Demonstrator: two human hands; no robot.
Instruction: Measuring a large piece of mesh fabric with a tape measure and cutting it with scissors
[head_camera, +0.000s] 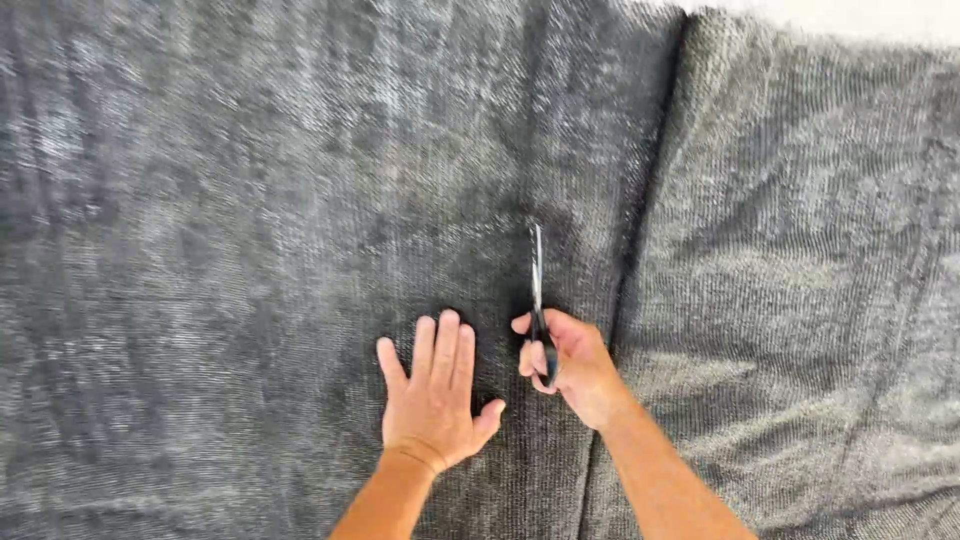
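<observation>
A wide sheet of dark grey mesh fabric (250, 200) fills the view. My left hand (432, 395) lies flat on it, palm down, fingers together and pointing away from me. Just to its right my right hand (568, 365) grips the black handles of a pair of scissors (537, 290). The thin metal blades point straight away from me over the fabric, close together. A dark line in the fabric (640, 230) runs from the top edge down past my right wrist, like a cut or a fold; I cannot tell which.
To the right of the dark line lies a lighter grey, wrinkled part of the fabric (800, 280). A strip of pale surface (850, 15) shows at the top right corner beyond the fabric's edge.
</observation>
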